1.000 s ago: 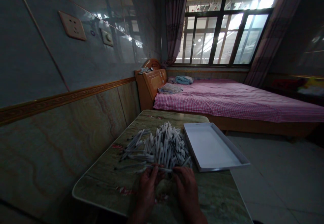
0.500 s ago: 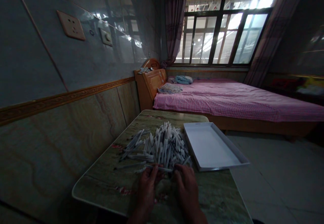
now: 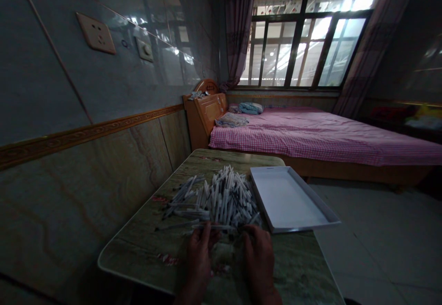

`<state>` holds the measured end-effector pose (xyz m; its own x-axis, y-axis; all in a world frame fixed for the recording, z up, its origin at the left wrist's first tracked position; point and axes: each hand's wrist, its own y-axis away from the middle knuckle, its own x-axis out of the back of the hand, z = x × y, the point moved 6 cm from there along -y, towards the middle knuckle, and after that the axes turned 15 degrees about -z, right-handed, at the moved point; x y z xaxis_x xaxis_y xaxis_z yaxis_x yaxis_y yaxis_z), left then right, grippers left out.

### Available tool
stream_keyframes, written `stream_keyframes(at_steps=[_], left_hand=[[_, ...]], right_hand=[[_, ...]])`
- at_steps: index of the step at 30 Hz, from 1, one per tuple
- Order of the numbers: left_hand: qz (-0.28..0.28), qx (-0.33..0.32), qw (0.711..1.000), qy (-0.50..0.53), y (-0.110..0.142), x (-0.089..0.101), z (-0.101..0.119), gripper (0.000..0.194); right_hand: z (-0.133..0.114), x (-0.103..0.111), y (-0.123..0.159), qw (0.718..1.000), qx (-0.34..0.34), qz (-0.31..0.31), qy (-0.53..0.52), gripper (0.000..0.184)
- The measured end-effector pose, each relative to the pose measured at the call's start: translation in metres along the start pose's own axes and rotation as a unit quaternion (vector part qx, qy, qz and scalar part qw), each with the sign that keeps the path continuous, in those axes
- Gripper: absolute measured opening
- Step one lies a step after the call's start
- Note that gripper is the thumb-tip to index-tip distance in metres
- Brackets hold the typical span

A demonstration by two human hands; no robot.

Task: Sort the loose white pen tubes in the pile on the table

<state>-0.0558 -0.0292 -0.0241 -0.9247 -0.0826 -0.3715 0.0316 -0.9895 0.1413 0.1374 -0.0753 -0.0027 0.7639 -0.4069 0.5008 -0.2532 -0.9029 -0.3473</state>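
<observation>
A heap of slim whitish pens (image 3: 226, 194), some with dark ends, is spread on the table. My left hand (image 3: 199, 247) pinches one pen (image 3: 221, 227) between thumb and fingers, holding it nearly level at the near edge of the heap. The pen points right, towards my right hand (image 3: 258, 250). That hand is curled with its fingertips close together, a little apart from the pen's right end. Whatever is in its fingers is too dark and small to make out.
A shallow white tray (image 3: 293, 199) lies right of the heap, its right part past the edge of the green marbled table (image 3: 138, 245). A tiled wall (image 3: 86, 194) runs along the left. Behind the table stands a bed (image 3: 311, 135) with a pink checked sheet.
My right hand has shifted slightly right, away from the pen's end. My left hand has moved a little left and still holds the pen.
</observation>
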Motion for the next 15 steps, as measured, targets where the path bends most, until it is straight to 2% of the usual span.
stream_keyframes(at_steps=[5, 15], left_hand=[[-0.009, 0.011, 1.0, -0.025, 0.002, -0.001, 0.001, 0.046], [-0.046, 0.014, 0.999, -0.026, 0.002, -0.008, 0.001, 0.041]], right_hand=[[0.003, -0.004, -0.001, 0.999, -0.012, -0.023, 0.019, 0.022], [-0.025, -0.006, -0.003, 0.992, 0.072, -0.096, 0.041, 0.021]])
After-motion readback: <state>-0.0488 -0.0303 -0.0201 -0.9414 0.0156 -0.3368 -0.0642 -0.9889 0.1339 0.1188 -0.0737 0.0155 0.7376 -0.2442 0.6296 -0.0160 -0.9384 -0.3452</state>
